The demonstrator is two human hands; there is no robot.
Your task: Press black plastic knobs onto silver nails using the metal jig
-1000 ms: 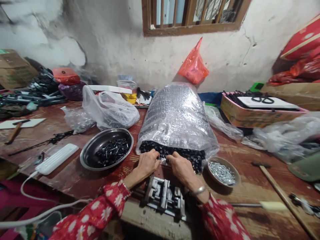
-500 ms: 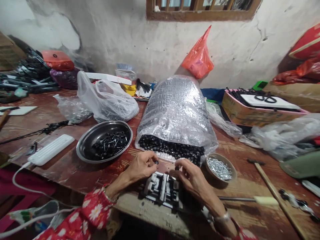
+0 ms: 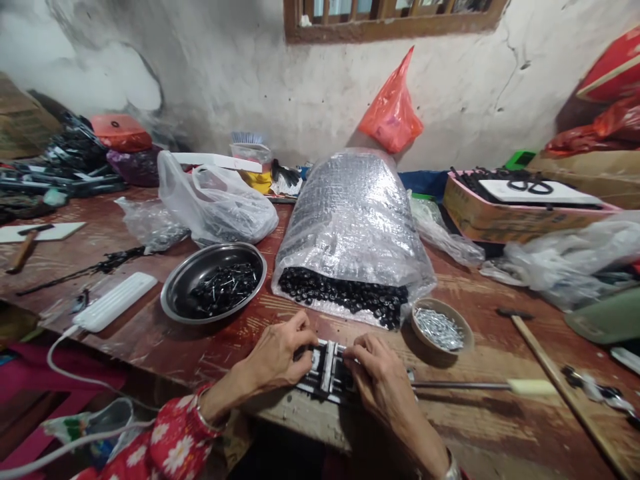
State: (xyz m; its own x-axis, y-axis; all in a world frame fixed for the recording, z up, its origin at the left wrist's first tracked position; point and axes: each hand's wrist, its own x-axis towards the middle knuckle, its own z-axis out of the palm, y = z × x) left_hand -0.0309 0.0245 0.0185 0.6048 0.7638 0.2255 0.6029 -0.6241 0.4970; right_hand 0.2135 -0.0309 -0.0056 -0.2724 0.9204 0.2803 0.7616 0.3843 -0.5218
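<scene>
A black and silvery metal jig (image 3: 327, 373) with slots and a bright central bar sits at the table's front edge, partly covered by my hands. My left hand (image 3: 283, 350) is closed over the jig's left side, a small black part (image 3: 301, 349) at its fingertips. At the right side, my right hand (image 3: 377, 373) is bent in a pinch against the jig; its fingers hide whatever is between them. Just behind lies a big silvery plastic bag (image 3: 355, 220), its mouth spilling many small black round parts (image 3: 345, 293).
Left stands a steel bowl (image 3: 167, 303) of black pieces with nails; right, a small bowl (image 3: 467, 340) of silvery nails. A rod with a pale handle (image 3: 530, 387) and a hammer (image 3: 545, 363) lie further right. A white power strip (image 3: 117, 302) lies at left.
Both hands have come down and nearer me onto the jig, from just behind it, where they held small black parts. The view has shifted slightly.
</scene>
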